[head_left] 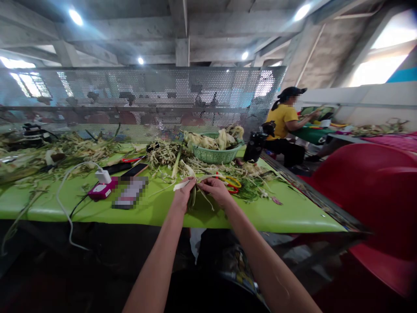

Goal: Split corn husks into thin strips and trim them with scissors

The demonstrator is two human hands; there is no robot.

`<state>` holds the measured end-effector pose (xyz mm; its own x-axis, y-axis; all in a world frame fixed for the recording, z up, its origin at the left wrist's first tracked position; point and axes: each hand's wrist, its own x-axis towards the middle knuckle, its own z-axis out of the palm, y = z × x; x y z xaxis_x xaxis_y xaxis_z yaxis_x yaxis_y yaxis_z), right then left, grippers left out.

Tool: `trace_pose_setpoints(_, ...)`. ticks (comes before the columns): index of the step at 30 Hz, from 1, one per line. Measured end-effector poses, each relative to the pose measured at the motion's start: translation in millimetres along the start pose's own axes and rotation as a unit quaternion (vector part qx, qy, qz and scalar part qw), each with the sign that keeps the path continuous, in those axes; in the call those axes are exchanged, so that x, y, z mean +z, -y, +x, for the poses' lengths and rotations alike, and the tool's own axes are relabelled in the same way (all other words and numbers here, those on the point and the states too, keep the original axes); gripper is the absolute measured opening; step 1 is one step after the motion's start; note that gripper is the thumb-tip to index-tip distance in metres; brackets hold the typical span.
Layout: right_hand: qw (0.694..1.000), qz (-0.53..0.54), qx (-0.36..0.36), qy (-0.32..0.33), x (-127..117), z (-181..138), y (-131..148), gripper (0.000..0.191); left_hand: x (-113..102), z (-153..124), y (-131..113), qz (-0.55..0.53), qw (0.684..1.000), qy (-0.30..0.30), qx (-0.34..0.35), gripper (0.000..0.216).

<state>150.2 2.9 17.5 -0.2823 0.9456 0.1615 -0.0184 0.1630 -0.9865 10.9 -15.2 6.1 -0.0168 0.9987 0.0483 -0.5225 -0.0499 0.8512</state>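
Observation:
Both my hands meet over the green table (286, 213), close to its front edge. My left hand (183, 195) is closed on a pale green corn husk strip (182, 184) that sticks out to the left. My right hand (215, 190) pinches the same husk bundle from the right side. Thin green leaf ends hang down between the two hands. Scissors with red and yellow handles (232, 182) lie just behind my right hand. A teal basket (216, 154) heaped with pale husks stands further back.
Husk scraps (65, 152) litter the table's back half. A pink power strip with a white charger (101, 187) and phones (134, 170) lie at the left. A perforated metal screen (140, 100) closes the far side. A red chair (374, 191) is at right; a person in yellow (283, 121) sits beyond.

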Motion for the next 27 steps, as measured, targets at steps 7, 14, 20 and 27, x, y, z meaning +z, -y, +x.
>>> trace_pose_setpoints(7, 0.979, -0.175, -0.101, 0.005, -1, 7, -8, 0.034, -3, 1, -3, 0.057, 0.998, -0.041, -0.004, 0.034)
trace_pose_setpoints(14, 0.976, -0.162, -0.144, -0.033, -6, 7, -6, 0.029, -1, -2, -4, 0.063, 0.998, -0.028, 0.012, 0.031)
trace_pose_setpoints(20, 0.991, -0.039, -0.114, -0.06, -5, 6, -2, 0.03, 4, -5, -3, 0.089, 0.995, -0.005, 0.046, 0.034)
trace_pose_setpoints(27, 0.992, -0.01, -0.059, -0.107, -6, 7, 0, 0.038, 7, -6, -3, 0.141, 0.987, 0.029, 0.068, 0.032)
